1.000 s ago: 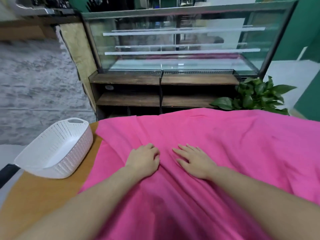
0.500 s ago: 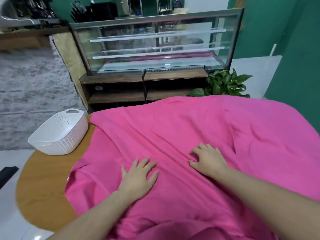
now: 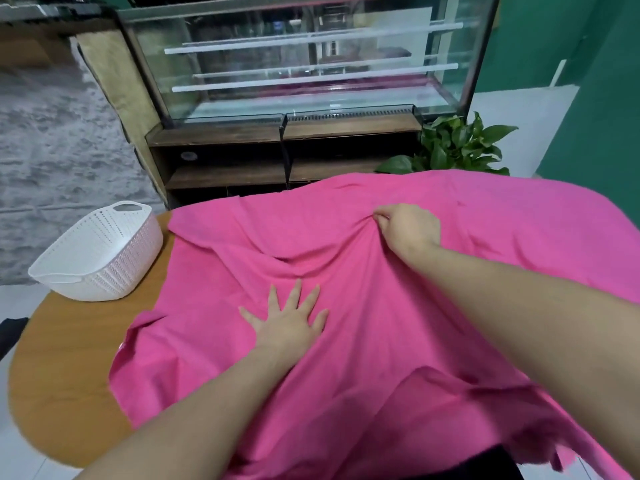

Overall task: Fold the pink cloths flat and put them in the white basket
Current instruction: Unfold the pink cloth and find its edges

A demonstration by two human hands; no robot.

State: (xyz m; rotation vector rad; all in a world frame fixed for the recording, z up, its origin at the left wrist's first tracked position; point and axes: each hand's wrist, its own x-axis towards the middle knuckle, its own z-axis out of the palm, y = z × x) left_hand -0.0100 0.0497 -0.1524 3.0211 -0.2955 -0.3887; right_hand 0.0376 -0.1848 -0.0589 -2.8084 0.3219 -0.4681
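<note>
A large pink cloth [image 3: 363, 341] is spread over most of the round wooden table [image 3: 65, 372], wrinkled and hanging over the near and right edges. My left hand [image 3: 289, 320] lies flat on it near the middle, fingers spread, pressing it down. My right hand [image 3: 407, 228] is farther back and to the right, with its fingers curled and pinching a bunch of the cloth, so folds radiate from the grip. The white basket [image 3: 97, 254] stands empty at the table's back left edge, beside the cloth.
Behind the table stands a glass display case on a dark wooden shelf unit [image 3: 284, 133]. A green potted plant [image 3: 457, 147] sits at its right. Bare wood shows on the table's left side.
My right hand has moved farther back and right and now pinches the cloth instead of resting on it. My left hand stays flat with its fingers spread wider.
</note>
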